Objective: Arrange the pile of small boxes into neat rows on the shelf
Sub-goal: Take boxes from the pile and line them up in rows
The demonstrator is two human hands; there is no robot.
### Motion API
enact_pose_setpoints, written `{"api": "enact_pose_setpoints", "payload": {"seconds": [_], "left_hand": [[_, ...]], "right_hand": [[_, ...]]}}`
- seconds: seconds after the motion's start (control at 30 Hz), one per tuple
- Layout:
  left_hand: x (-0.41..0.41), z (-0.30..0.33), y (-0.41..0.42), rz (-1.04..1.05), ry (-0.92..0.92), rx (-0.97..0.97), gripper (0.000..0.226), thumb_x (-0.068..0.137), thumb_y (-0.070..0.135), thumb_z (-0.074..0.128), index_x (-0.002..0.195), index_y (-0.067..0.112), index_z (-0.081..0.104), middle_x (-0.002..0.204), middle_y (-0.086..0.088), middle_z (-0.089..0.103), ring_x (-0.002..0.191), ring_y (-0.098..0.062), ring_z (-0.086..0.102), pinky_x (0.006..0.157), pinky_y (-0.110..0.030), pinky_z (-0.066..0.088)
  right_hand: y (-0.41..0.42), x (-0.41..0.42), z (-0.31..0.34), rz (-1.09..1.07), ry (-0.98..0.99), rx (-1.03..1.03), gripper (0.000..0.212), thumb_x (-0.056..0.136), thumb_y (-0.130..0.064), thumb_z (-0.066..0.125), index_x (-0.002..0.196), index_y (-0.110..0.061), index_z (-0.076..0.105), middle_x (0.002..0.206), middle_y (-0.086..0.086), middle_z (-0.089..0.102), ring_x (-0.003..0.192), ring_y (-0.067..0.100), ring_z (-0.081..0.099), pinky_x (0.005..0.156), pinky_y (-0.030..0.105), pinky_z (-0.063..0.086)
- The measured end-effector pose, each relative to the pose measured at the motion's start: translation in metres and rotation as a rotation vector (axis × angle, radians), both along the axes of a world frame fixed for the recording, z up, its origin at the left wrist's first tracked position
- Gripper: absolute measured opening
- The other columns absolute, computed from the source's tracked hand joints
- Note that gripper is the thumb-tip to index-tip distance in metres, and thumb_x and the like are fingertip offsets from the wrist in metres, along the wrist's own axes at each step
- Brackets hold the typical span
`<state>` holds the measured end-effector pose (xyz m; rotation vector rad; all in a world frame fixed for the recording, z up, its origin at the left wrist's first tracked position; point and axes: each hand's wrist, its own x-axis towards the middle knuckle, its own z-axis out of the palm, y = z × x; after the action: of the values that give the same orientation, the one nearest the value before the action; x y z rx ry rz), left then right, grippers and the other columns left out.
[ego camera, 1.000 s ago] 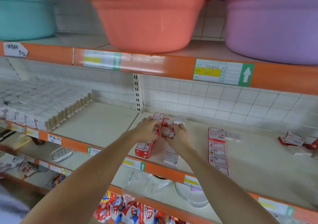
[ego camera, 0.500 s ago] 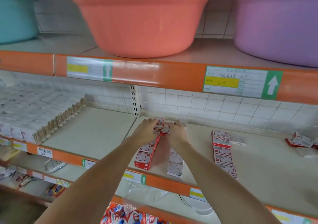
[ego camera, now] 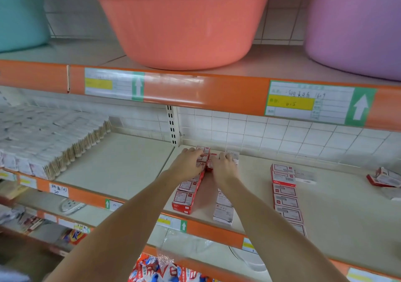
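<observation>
Small red-and-white boxes lie in rows on the beige middle shelf [ego camera: 249, 195]. The left row [ego camera: 188, 191] runs from the shelf's front edge toward the back wall. My left hand [ego camera: 188, 162] rests on its far boxes, fingers laid over them. My right hand [ego camera: 224, 164] lies just to the right, fingers over a red box [ego camera: 211, 159] at the back of the second row [ego camera: 224, 212], which is partly hidden by my forearm. A third row [ego camera: 284, 197] lies further right. A few loose boxes [ego camera: 385, 178] lie in a heap at the far right.
Stacked packs of wooden sticks [ego camera: 54, 143] fill the shelf's left part. Above, a salmon basin [ego camera: 180, 21], a teal basin [ego camera: 19, 15] and a purple basin [ego camera: 355, 25] stand on the upper shelf. Snack bags [ego camera: 160, 268] and other goods sit on the shelves below.
Both hands have slid further toward the back wall along the left rows, pushing the far boxes back. The camera has come closer and tilted slightly.
</observation>
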<state>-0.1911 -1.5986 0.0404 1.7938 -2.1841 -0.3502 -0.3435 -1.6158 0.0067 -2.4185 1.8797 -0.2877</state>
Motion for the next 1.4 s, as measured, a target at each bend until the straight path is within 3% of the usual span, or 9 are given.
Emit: {"api": "enact_pose_setpoints", "payload": {"seconds": [0.37,0.77,1.0,1.1,1.23,1.4], "left_hand": [[-0.007,0.004,0.011,-0.003,-0.03,-0.019,0.046,0.09,0.02,0.057,0.135,0.017,0.052,0.131,-0.005,0.055,0.122,-0.025,0.044,0.1,-0.041,0.043],[-0.001,0.002,0.029,0.052,-0.032,-0.027,0.041,0.093,0.032,0.058,0.132,0.022,0.052,0.117,-0.004,0.058,0.113,-0.025,0.048,0.094,-0.04,0.045],[0.005,0.006,0.037,0.058,-0.008,-0.017,0.047,0.09,0.03,0.06,0.134,0.019,0.052,0.124,-0.004,0.057,0.117,-0.023,0.047,0.098,-0.039,0.044],[0.007,0.009,0.037,0.072,-0.01,-0.024,0.041,0.089,0.024,0.059,0.13,0.016,0.055,0.12,-0.005,0.057,0.116,-0.023,0.048,0.101,-0.041,0.043],[0.009,0.01,0.032,0.105,-0.013,-0.045,0.035,0.092,0.021,0.06,0.127,0.017,0.055,0.12,-0.005,0.057,0.118,-0.023,0.049,0.111,-0.042,0.037],[0.011,0.013,0.024,0.104,0.003,-0.036,0.038,0.093,0.025,0.061,0.129,0.017,0.053,0.128,-0.005,0.054,0.121,-0.023,0.046,0.101,-0.041,0.045]], "right_hand": [[0.013,-0.018,0.008,0.042,0.007,0.007,0.038,0.087,0.001,0.046,0.122,-0.008,0.058,0.129,0.009,0.053,0.124,0.03,0.041,0.103,0.036,0.037],[0.013,-0.004,0.011,-0.021,0.039,0.125,0.044,0.091,-0.013,0.055,0.133,-0.007,0.049,0.135,0.017,0.044,0.124,0.034,0.042,0.105,0.04,0.039],[0.013,-0.002,0.02,-0.2,-0.356,0.133,0.035,0.083,-0.019,0.068,0.11,-0.01,0.049,0.119,0.009,0.039,0.104,0.027,0.047,0.09,0.042,0.051],[0.012,-0.003,0.027,-0.203,-0.497,0.118,0.042,0.081,-0.027,0.071,0.114,-0.014,0.049,0.114,0.002,0.034,0.093,0.023,0.053,0.084,0.043,0.054],[0.01,-0.005,0.032,-0.146,-0.532,0.064,0.045,0.084,-0.025,0.068,0.125,-0.018,0.05,0.122,0.001,0.037,0.093,0.017,0.052,0.088,0.041,0.052],[0.005,-0.001,0.034,-0.05,-0.53,0.038,0.039,0.09,-0.009,0.058,0.127,-0.017,0.049,0.128,0.006,0.039,0.102,0.021,0.054,0.078,0.027,0.046]]}}
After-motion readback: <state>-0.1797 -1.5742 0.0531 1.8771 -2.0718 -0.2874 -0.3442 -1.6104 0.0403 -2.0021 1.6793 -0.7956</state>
